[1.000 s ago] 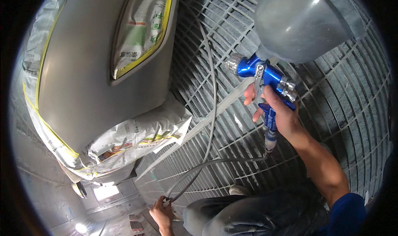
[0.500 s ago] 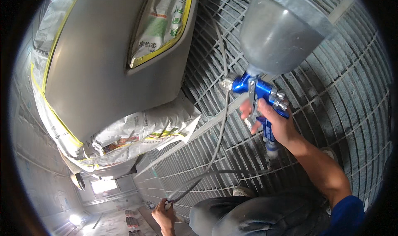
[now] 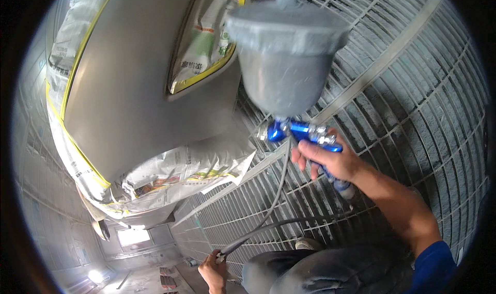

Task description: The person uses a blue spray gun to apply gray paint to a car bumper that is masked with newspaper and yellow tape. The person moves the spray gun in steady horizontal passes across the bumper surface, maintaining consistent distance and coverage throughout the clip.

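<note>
My right hand [image 3: 333, 157] is closed round the handle of a blue spray gun [image 3: 305, 131]. A large grey paint cup [image 3: 289, 72] with a lid stands on top of the gun, nearly upright. The nozzle points left, a short way from the lower corner of a grey vehicle body panel [image 3: 124, 92], where a faint haze blurs the surface. Low in the view, my left hand [image 3: 213, 272] grips a grey hose [image 3: 274, 224]. The hose runs from there toward the gun's handle, and another stretch of it loops up behind the gun.
Printed masking sheet [image 3: 175, 170] edged with yellow tape [image 3: 85, 49] borders the panel and fills its opening. Underfoot lies a metal floor grating [image 3: 413, 103]. My bent knees [image 3: 310, 268] are at the bottom. A bright window [image 3: 133, 236] and a lamp [image 3: 95, 275] show at the lower left.
My right hand has brought the spray gun left and slightly down, nearer the panel, and the cup now stands more upright. My left hand still holds the hose.
</note>
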{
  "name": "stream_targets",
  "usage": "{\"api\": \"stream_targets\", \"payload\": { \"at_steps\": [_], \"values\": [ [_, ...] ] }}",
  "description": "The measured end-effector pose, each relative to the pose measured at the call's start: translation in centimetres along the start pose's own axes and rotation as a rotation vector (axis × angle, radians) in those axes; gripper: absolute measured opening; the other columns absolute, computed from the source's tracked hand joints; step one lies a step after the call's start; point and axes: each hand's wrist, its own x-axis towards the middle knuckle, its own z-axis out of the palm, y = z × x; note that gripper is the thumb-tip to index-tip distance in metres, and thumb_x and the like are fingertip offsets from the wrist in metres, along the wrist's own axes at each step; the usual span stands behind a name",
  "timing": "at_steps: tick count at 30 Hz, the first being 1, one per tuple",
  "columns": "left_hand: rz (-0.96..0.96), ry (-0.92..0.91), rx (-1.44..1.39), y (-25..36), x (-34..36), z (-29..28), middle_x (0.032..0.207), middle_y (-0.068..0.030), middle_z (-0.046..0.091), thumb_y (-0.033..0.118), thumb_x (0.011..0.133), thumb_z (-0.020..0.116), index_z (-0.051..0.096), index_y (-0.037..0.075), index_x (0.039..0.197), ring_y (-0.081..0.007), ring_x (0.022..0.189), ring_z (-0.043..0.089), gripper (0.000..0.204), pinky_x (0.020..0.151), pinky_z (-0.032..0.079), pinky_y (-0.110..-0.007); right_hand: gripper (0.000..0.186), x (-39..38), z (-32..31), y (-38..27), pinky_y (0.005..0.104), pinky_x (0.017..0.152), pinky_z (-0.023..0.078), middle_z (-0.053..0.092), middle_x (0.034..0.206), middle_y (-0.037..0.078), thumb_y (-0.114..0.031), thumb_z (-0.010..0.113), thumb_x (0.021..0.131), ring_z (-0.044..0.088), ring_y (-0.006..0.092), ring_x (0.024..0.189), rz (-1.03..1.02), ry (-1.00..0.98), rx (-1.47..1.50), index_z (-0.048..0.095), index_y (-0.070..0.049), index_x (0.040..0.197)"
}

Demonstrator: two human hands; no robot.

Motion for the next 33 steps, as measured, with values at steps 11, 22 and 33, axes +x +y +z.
{"api": "stream_targets", "payload": {
  "at_steps": [11, 22, 33],
  "values": [
    [-0.04, 0.076, 0.038, 5.0, 2.1, -0.8, 0.076, -0.0174, 0.07, 0.014, 0.069, 0.082, 0.073, 0.002, 0.089, -0.0316, 0.067, 0.069, 0.025, 0.062, 0.052, -0.037, 0.035, 5.5, -6.4, -6.3, 0.0268, 0.052, 0.054, 0.066, 0.084, 0.004, -0.042, 0.058, 0.095, 0.063, 0.0104, 0.075, -0.344, 0.558, -0.118, 0.064, -0.007, 0.098],
    [0.082, -0.018, 0.158, 3.8, 2.2, -0.7, 0.057, -0.0143, 0.061, 0.025, 0.082, 0.074, 0.073, 0.019, 0.104, -0.0275, 0.046, 0.058, 0.023, 0.048, 0.047, -0.043, 0.028, -2.2, -4.1, 3.6, 0.0258, 0.052, 0.058, 0.068, 0.094, 0.011, -0.031, 0.061, 0.097, 0.067, 0.0137, 0.08, 0.075, -0.142, 0.179, 0.061, -0.005, 0.105],
    [-0.039, 0.049, 0.152, 5.5, 2.9, -3.1, 0.07, -0.0161, 0.068, 0.025, 0.084, 0.074, 0.074, 0.01, 0.103, -0.0267, 0.054, 0.064, 0.024, 0.054, 0.05, -0.039, 0.039, 7.8, -9.4, 1.7, 0.0254, 0.051, 0.057, 0.066, 0.083, 0.005, -0.049, 0.061, 0.093, 0.064, 0.0099, 0.072, -0.316, 0.405, 0.166, 0.062, -0.009, 0.097]
  ]
}}
